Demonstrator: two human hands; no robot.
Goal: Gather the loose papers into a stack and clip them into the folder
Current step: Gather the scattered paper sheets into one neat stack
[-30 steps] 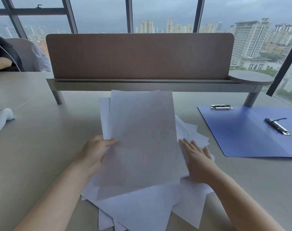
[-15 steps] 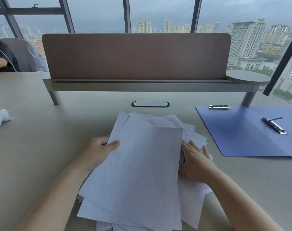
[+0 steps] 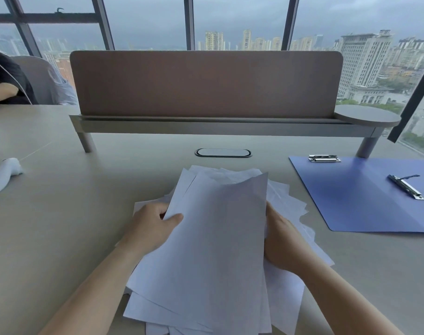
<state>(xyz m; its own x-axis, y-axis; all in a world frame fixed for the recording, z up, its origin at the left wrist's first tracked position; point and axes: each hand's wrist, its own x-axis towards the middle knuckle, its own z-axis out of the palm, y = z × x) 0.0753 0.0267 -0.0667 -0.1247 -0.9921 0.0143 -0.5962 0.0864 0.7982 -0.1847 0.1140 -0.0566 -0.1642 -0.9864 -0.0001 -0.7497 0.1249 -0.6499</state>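
A loose, fanned pile of white papers (image 3: 215,250) lies in front of me on the desk, its sheets at different angles. My left hand (image 3: 152,228) grips the pile's left edge, thumb on top. On the right edge my right hand (image 3: 282,240) holds the sheets, its fingertips tucked under them. A few crumpled sheets (image 3: 290,204) stick out to the right of the pile. The blue folder (image 3: 356,201) lies open and flat at the right, with a metal clip (image 3: 406,186) across its middle and a second clip (image 3: 324,158) at its top left corner.
A brown desk divider on a grey rail (image 3: 206,88) crosses the back of the desk. An oval cable port (image 3: 223,153) sits just beyond the papers. A white device (image 3: 2,174) lies at the left edge. Another person's arm (image 3: 0,93) shows at far left.
The top sheets, raised upright a second ago, have come down onto the pile. Both hands have closed in on the pile's side edges, and the cable port is now uncovered.
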